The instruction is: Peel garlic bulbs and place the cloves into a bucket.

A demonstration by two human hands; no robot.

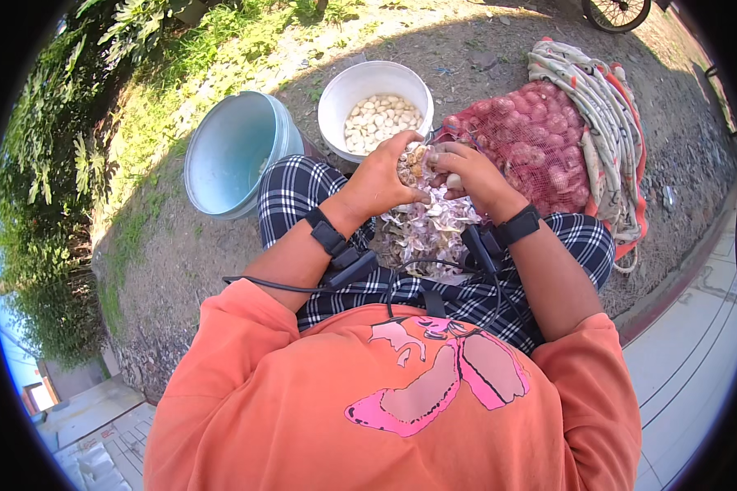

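My left hand (368,184) is closed around a partly broken garlic bulb (411,164), thumb below and fingers over its top. At the bulb's right side, the fingers of my right hand (479,178) are curled, with a pale garlic clove (454,181) against them. Under both hands lies a heap of loose papery garlic skins (433,224), between my knees. Just beyond the hands stands a white bucket (331,101) holding many peeled cloves (381,123). The fingers partly hide the bulb.
A pale blue bucket (218,147) leans tilted at my left knee. To the right lies a red mesh sack (537,141) full of garlic bulbs, beside a folded patterned cloth (608,141). Black cables (276,283) run from the wrist straps. A wheel (616,27) stands far off.
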